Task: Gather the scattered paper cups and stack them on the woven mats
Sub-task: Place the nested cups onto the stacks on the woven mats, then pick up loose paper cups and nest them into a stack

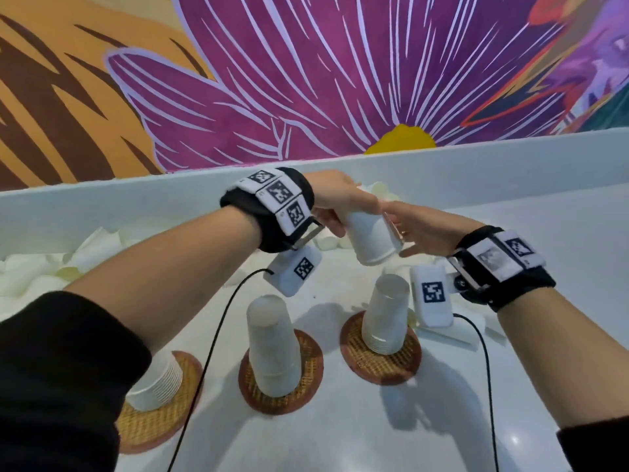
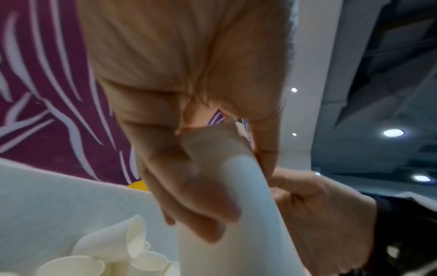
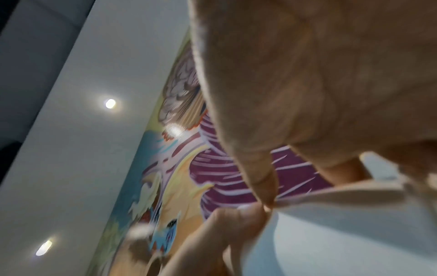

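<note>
matt white paper cup (image 1: 372, 238), rough woven mats (image 1: 282, 386), smooth white table (image 1: 374, 437)

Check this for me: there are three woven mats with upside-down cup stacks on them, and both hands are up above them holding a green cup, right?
Almost. The cup that the left hand and the right hand hold between them is white, not green; the head view shows it plainly. The rest stands: three woven mats each carry an upside-down cup stack, with both hands above them.

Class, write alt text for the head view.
Both hands, left hand and right hand, hold an upside-down paper cup above three cup stacks on round woven mats; loose cups lie scattered on the white table.
</note>
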Tool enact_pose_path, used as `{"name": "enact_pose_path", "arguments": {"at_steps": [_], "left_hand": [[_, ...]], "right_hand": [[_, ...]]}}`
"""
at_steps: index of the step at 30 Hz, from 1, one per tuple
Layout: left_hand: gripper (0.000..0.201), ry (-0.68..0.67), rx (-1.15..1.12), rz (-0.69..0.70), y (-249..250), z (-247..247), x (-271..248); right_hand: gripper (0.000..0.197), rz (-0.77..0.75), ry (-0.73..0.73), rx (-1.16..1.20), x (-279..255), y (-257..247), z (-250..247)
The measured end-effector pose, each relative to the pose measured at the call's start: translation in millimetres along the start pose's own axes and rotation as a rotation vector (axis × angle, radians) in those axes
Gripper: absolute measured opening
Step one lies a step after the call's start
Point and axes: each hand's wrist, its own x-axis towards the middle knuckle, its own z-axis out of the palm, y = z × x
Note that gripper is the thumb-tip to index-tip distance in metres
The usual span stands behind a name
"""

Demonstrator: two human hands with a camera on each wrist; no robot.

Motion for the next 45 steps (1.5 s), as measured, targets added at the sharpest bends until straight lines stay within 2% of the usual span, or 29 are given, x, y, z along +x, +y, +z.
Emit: {"name": "enact_pose_path", "arguments": {"at_steps": [2,3,6,10,12,15,20,24,27,31,34,36,38,41,45], "left_hand": [[0.041,-0.022,0.090,0.028,9,16,3],[0.041,-0.034,0.135,0.045,14,26,3],[0.050,-0.105,0.330,0.103,24,54,4],[0.058,-0.204,0.764,0.152,17,95,5],[0.063,-0.261,0.846,0.132,6,112,8],[0.070,-0.230,0.828,0.129,-10,126,13],[0.087,-0.239,0.685,0.049,-12,107,10],[0.066,-0.180,0.459,0.020,-3,66,-10],[0.058,-0.244,0.566,-0.024,-10,38,-33],[0.071,-0.389,0.797,-0.226,-41,27,-61],[0.081,-0.424,0.825,-0.331,-63,23,-73],[0.081,-0.403,0.807,-0.367,-73,21,-77],[0.073,-0.381,0.787,-0.376,-80,25,-80],[0.059,-0.271,0.760,-0.319,-89,34,-78],[0.054,-0.157,0.756,-0.282,-96,35,-67]], "right_hand": [[0.062,-0.063,-0.066,0.171,-7,19,-9],[0.056,-0.082,-0.099,0.176,-10,29,-11],[0.058,-0.064,-0.213,0.011,-12,51,-8],[0.050,0.037,-0.094,-0.263,-5,85,15],[0.050,0.067,-0.042,-0.271,-1,105,29],[0.061,0.060,0.025,-0.241,3,119,35],[0.056,0.056,0.006,-0.261,0,111,32],[0.067,-0.054,0.094,-0.196,-3,106,35],[0.069,-0.109,0.132,-0.159,2,105,37],[0.077,-0.091,0.129,-0.136,12,107,43],[0.079,-0.098,0.138,-0.128,20,105,48],[0.077,-0.099,0.145,-0.123,26,102,50],[0.076,-0.092,0.149,-0.108,31,100,52],[0.076,-0.086,0.155,-0.089,38,95,58],[0.076,-0.097,0.187,-0.055,48,89,66]]}}
